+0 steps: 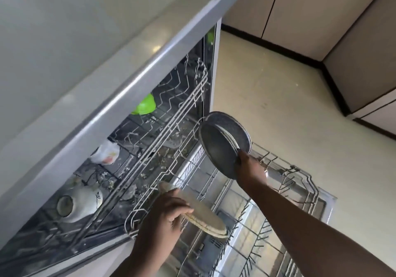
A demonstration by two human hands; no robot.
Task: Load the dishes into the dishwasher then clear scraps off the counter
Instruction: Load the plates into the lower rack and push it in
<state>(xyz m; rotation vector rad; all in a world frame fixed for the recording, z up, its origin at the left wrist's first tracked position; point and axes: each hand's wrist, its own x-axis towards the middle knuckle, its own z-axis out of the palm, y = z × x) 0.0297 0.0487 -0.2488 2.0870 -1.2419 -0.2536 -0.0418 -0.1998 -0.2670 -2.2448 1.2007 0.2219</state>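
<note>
The dishwasher stands open with its lower wire rack [285,182] pulled out over the door. My right hand [249,166] grips two stacked dark speckled plates [216,146] by their lower rim, held tilted above the far end of the lower rack. My left hand [162,219] holds a stack of cream plates [205,214] edge-on over the near corner of the lower rack. The upper rack [171,114] sits inside the machine and carries a green bowl [145,104], a white mug [81,204] lying on its side and a white printed cup [106,151].
The grey counter edge [120,88] runs diagonally above the dishwasher. Cream floor [278,84] with small specks lies to the right, bordered by cabinet fronts [342,19] with a dark plinth. Food bits cling to the upper rack wires.
</note>
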